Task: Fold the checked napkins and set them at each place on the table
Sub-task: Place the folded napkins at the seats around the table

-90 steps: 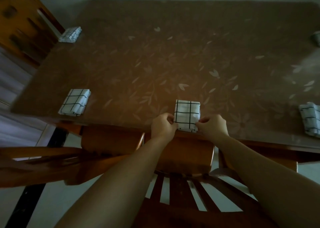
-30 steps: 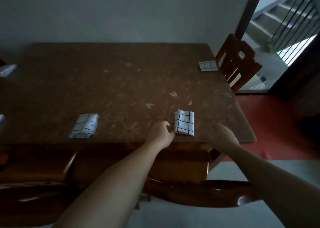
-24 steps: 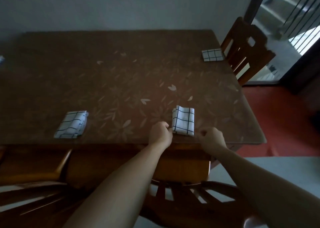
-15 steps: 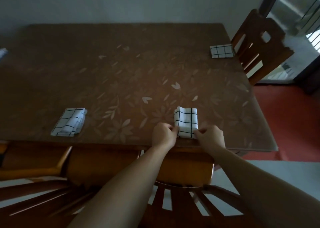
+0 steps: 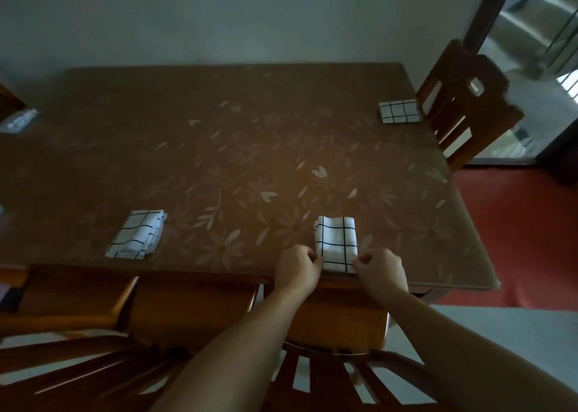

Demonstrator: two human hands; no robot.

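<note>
A folded white napkin with black checks lies at the near edge of the brown flower-patterned table. My left hand pinches its near left corner and my right hand pinches its near right corner. Another folded checked napkin lies to the left along the same edge. A third napkin sits at the far right edge by a chair. A fourth napkin, blurred, lies at the far left edge.
A wooden chair back stands between me and the table under my arms, with another chair to its left. A third wooden chair stands at the table's right side. Red floor and a doorway with stairs lie to the right.
My right hand came back from the table's right part to the napkin's near right corner. Both hands now pinch the napkin's near corners. The view has tilted and shifted.
</note>
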